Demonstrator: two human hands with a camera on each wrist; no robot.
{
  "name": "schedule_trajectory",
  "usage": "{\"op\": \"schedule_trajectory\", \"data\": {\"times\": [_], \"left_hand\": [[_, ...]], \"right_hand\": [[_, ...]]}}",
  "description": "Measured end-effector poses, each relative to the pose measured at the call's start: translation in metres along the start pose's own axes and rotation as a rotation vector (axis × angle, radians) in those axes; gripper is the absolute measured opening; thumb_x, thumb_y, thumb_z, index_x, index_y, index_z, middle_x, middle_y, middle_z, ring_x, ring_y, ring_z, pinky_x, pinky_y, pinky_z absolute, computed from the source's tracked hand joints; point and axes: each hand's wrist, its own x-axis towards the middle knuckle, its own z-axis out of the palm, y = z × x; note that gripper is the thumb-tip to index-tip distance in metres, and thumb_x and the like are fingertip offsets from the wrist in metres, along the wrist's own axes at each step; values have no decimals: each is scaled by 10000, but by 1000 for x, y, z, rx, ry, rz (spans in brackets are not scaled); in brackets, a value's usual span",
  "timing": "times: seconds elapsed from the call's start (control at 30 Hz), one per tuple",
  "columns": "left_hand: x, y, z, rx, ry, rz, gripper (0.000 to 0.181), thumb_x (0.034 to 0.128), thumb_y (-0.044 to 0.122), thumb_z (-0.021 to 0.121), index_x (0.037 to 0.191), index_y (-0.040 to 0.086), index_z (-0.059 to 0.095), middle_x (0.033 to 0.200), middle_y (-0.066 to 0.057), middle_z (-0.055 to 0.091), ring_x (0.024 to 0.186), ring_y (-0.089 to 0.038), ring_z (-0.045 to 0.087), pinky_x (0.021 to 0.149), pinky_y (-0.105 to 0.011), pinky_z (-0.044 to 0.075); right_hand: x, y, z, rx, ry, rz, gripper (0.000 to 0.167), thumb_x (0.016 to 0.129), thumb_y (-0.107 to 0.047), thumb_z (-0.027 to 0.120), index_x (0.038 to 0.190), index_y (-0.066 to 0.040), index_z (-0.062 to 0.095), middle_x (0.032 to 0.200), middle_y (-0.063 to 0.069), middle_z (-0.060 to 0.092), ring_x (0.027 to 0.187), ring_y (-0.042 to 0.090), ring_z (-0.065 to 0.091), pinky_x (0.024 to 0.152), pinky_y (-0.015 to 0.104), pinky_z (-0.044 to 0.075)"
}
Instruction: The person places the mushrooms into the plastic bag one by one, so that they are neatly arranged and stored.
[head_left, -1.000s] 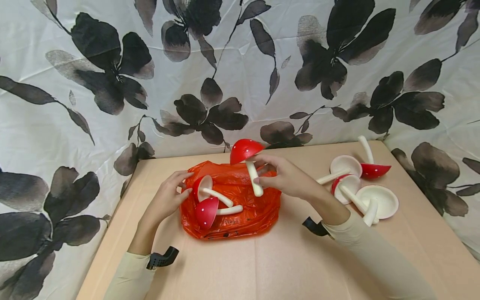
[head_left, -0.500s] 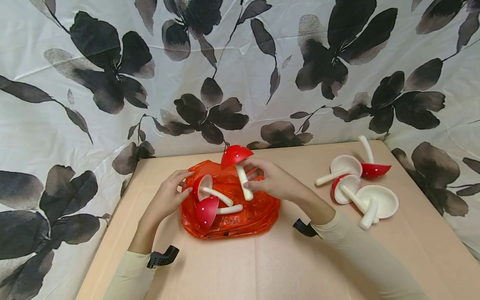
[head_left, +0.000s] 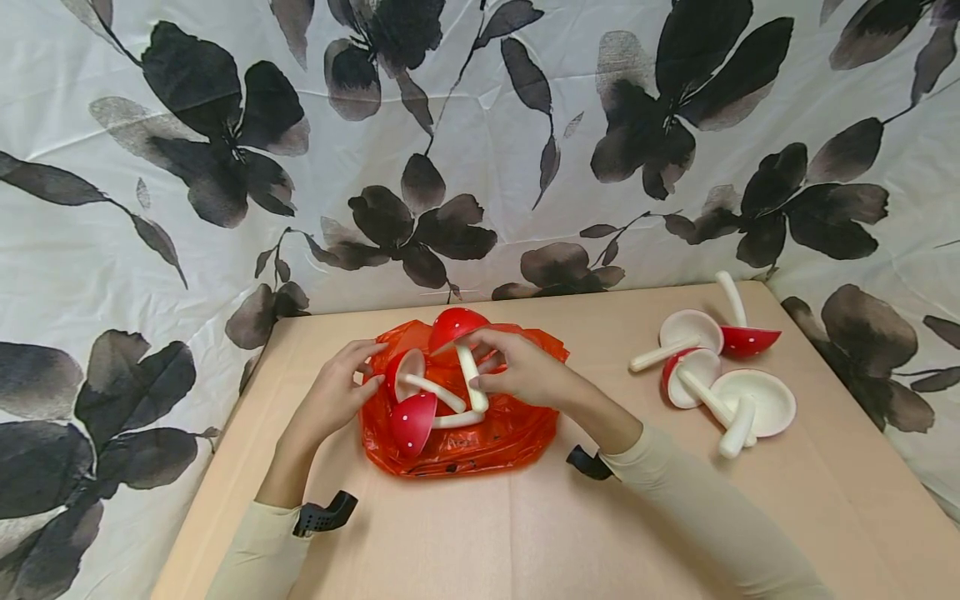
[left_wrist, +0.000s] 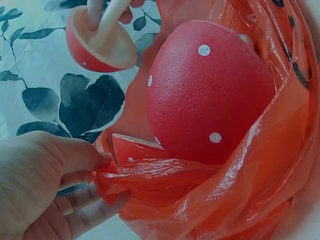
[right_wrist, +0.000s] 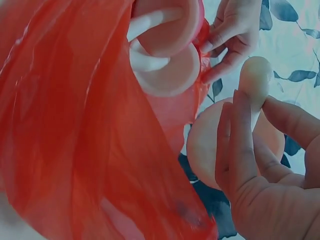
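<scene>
I have the right hand (head_left: 517, 362) pinching a toy mushroom (head_left: 466, 357) by its white stem, thumb on one side and fingers on the other. The mushroom is just left of that hand, over the red bag (head_left: 495, 442). It is long along its stem. In my head view the red dotted cap is on top and tips a bit left, and the stem's foot points down and a bit right. I can't tell if the foot touches what is under it.

Below both hands is a pale wood table (head_left: 450, 533). Past the hands, a white cloth (head_left: 517, 208) with big dark flowers hangs up behind the table. Well to the right of the right hand, four more mushrooms (head_left: 703, 365) lie close together. Three show me their pale undersides, and one at the back sits on its red cap with its stem sticking up.

Left of the right hand, the left hand (head_left: 341, 383) pinches the crinkly edge of the bag. The bag's mouth is open, and two mushrooms (head_left: 411, 427) lie in it, between the hands. Both their stems point to the right.
</scene>
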Motion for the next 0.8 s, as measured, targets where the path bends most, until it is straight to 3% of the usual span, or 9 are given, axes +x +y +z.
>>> {"op": "schedule_trajectory", "data": {"times": [0.2, 0.43, 0.8], "left_hand": [[0, -1, 1, 3, -4, -4, 506, 907, 13, 700, 1397, 41, 577, 1399, -157, 552, 986, -270, 664, 757, -396, 626], [0, -2, 0, 5, -9, -7, 510, 908, 9, 701, 1401, 42, 575, 1405, -163, 548, 1003, -285, 663, 771, -420, 626], [-1, -2, 0, -4, -10, -18, 515, 909, 12, 704, 1406, 50, 575, 1429, -163, 535, 1018, -292, 665, 779, -425, 626]], "right_hand": [[5, 3, 9, -4, 6, 37, 465, 908, -41, 734, 1341, -163, 619, 1207, 62, 620, 1041, 230, 637, 789, 309, 610], [12, 6, 19, -60, 8, 98, 448, 907, -57, 745, 1286, -287, 679, 1198, -20, 629, 1043, 208, 620, 767, 295, 603], [25, 13, 26, -28, 4, 131, 437, 910, -36, 729, 1286, -256, 688, 1274, 49, 619, 1047, 266, 603, 796, 405, 617]]}}
